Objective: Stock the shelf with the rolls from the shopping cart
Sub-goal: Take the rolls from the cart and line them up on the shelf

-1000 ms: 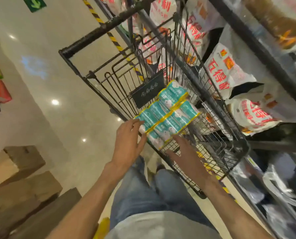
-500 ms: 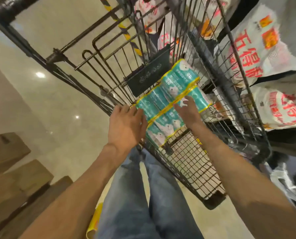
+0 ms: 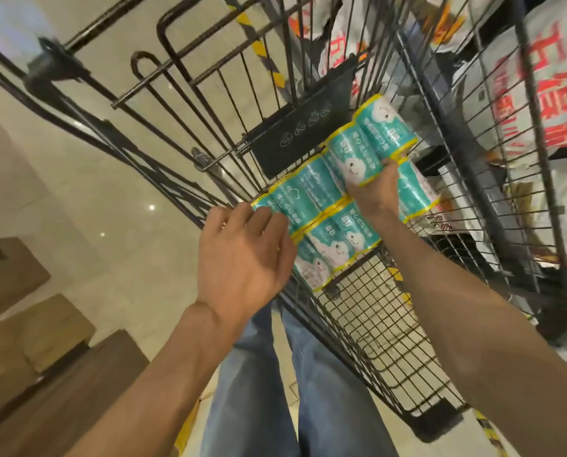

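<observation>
Several teal rolls with yellow rims and white cartoon prints [image 3: 321, 189] lie in two joined rows inside the black wire shopping cart [image 3: 374, 311], against its child-seat flap. My right hand [image 3: 376, 189] reaches into the cart and its fingers curl around the upper row of rolls near the middle. My left hand [image 3: 242, 258] rests on the near left end of the rolls, fingers bent over the edge, thumb spread. The shelf [image 3: 519, 133] stands to the right behind the cart's wire side.
White bags with red characters [image 3: 559, 80] fill the shelf on the right. Brown cardboard boxes [image 3: 31, 341] sit on the floor at the lower left. A yellow-black hazard stripe [image 3: 259, 44] runs along the glossy floor beyond the cart. My jeans-clad legs are below.
My head has moved closer to the cart. My right hand slid up from the lower row and closed on the upper row of rolls; my left hand stays at their left end.
</observation>
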